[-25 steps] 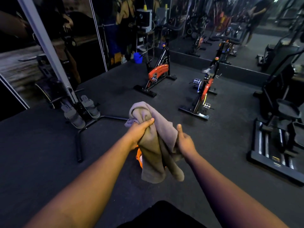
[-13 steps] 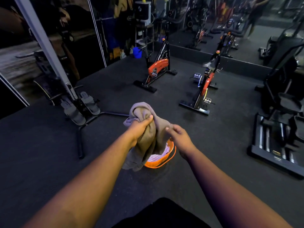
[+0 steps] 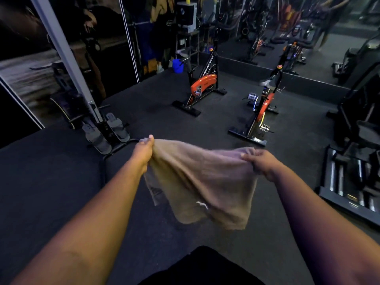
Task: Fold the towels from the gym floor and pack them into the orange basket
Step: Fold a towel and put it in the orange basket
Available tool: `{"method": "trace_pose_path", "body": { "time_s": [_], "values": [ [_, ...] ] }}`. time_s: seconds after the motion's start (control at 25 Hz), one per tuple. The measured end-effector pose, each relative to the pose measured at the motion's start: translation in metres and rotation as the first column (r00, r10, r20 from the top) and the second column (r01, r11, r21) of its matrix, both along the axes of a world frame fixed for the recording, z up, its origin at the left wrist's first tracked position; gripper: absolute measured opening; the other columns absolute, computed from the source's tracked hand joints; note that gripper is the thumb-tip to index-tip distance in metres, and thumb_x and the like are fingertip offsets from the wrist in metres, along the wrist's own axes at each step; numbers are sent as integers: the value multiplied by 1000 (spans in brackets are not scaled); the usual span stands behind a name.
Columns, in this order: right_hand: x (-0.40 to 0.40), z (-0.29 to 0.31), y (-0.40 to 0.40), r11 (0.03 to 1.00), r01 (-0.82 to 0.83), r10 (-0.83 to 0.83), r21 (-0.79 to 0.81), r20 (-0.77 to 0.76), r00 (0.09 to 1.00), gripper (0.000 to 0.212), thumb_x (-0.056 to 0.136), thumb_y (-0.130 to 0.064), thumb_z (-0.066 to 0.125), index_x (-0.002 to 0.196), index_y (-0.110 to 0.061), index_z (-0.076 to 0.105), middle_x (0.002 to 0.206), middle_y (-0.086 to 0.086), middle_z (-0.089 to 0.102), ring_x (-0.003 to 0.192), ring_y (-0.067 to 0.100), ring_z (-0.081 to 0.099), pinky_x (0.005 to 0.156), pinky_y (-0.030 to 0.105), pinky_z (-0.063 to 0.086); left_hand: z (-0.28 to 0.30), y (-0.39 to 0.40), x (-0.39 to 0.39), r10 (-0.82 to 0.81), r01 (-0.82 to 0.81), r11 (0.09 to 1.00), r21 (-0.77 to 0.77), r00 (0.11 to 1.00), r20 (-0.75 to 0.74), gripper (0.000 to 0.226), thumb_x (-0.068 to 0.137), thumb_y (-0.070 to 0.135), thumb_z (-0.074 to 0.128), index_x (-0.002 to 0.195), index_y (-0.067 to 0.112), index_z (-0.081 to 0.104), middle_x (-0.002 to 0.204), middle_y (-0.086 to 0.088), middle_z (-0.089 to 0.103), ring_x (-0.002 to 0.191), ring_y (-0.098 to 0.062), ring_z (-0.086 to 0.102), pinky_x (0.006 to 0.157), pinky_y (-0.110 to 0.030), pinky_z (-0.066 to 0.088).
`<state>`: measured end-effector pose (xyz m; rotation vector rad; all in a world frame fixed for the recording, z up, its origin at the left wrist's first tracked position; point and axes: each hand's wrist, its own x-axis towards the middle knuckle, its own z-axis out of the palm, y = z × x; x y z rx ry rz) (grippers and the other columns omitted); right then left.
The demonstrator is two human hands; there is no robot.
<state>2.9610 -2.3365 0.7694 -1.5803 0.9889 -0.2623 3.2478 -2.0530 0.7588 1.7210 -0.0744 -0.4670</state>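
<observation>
The dark rubber gym floor spreads out under you, with a black treadmill deck at your right edge, a grey-footplated rowing machine to your left, and two orange-and-black exercise bikes standing ahead, well apart from your arms. In front of you hangs the tan rectangular terry towel, stretched wide between your two hands and held clear above the floor; its top edge runs from one fist to the other and sags a little in the middle, while the rest drapes down loose, with a small white mark near the lower hem. Your left hand grips the towel's left top corner, fingers curled round the bunched cloth and the thumb pressed on top, a scrap of fabric poking out past the knuckles. Your right hand pinches the right top corner, fingers folded over the edge so the cloth passes beneath them
</observation>
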Motion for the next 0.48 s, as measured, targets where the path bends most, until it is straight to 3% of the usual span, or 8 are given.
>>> {"method": "trace_pose_path", "body": {
  "time_s": [0.08,0.16,0.28,0.4,0.48],
  "values": [
    [-2,-4,-6,978,190,-183,-82,93,979,23,93,-32,74,84,-11,70,75,2,61,66,14,52,54,25,37,-4,4,6,3,-3,1000,12,999,-46,37,105,36,52,123,4,60,126,-21,63,120,-35,59,97,-37,46],
    [-4,-3,-10,931,349,-329,-111,168,929,29,90,-35,76,72,-16,66,63,-7,60,62,12,51,53,25,38,-7,15,14,22,-21,998,54,1000,-19,27,105,30,53,111,6,64,115,-22,65,106,-30,61,86,-36,46],
    [-7,-8,-13,926,357,-343,-125,120,932,40,84,-39,83,61,-18,57,50,-14,53,49,5,47,44,22,38,-12,29,21,-27,1,983,185,990,136,25,106,31,53,98,11,66,89,-10,63,89,-23,56,70,-32,41],
    [-8,-13,-14,940,341,-333,-12,190,923,33,85,-40,81,66,-19,64,56,-14,60,50,1,51,46,20,41,-9,28,21,23,-54,985,161,981,194,26,106,30,53,108,8,68,97,-10,64,93,-21,56,76,-30,42],
    [-9,-12,-16,940,339,-337,33,233,912,29,89,-37,77,69,-20,66,60,-12,62,56,6,54,50,22,43,-5,24,19,26,-40,995,94,989,149,26,105,27,55,116,7,67,104,-10,64,99,-21,55,84,-31,43]
  ]
}}
